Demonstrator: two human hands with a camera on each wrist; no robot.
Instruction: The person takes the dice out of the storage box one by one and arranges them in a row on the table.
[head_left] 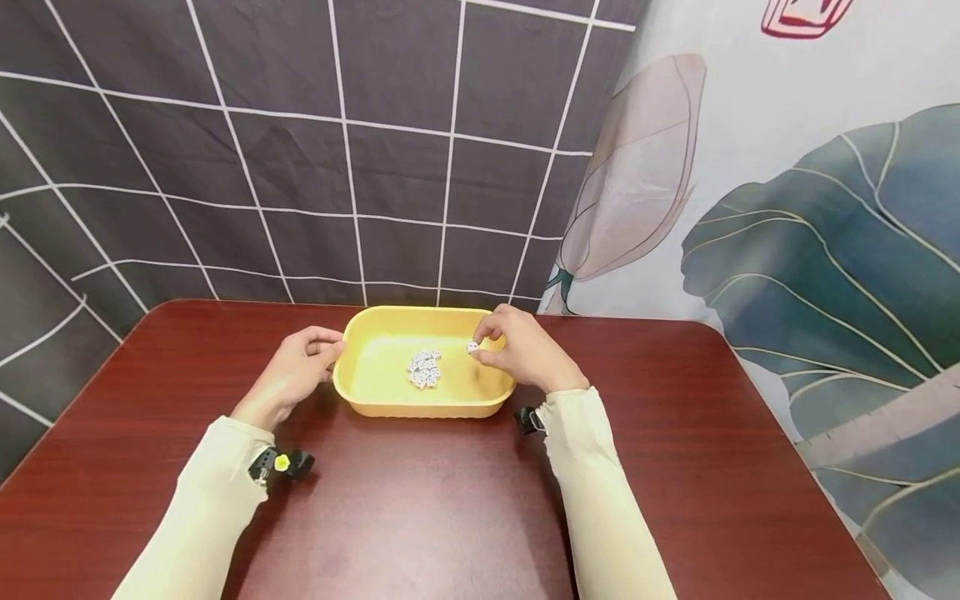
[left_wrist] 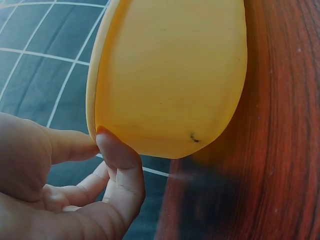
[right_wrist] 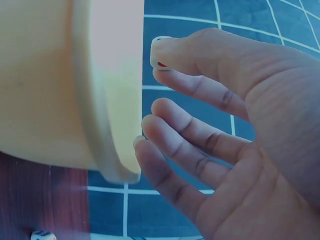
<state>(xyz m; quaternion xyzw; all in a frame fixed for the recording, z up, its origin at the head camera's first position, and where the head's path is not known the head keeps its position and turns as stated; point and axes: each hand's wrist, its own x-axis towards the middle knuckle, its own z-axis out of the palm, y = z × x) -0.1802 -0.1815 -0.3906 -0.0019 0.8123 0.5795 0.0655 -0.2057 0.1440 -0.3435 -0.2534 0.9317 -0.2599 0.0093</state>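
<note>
A yellow plastic tray (head_left: 420, 409) stands on the table, with a cluster of white dice (head_left: 424, 369) on its floor. At the tray's left end my left hand (head_left: 292, 372) pinches the rim between thumb and finger. Over the tray's right side, my right hand (head_left: 528, 348) holds one white die (head_left: 472, 347) between thumb and index finger. That die shows a red pip in the right wrist view, where the other fingers are spread and loosely bent. The left wrist view shows the tray's outer end wall but not the dice inside.
Another die (right_wrist: 43, 235) lies on the table beside the tray in the right wrist view. The reddish-brown wooden table (head_left: 420, 500) extends toward me. Behind it hang a dark grid-patterned cloth (head_left: 397, 175) and a leaf-printed cloth (head_left: 825, 250). Each wrist wears a black strap.
</note>
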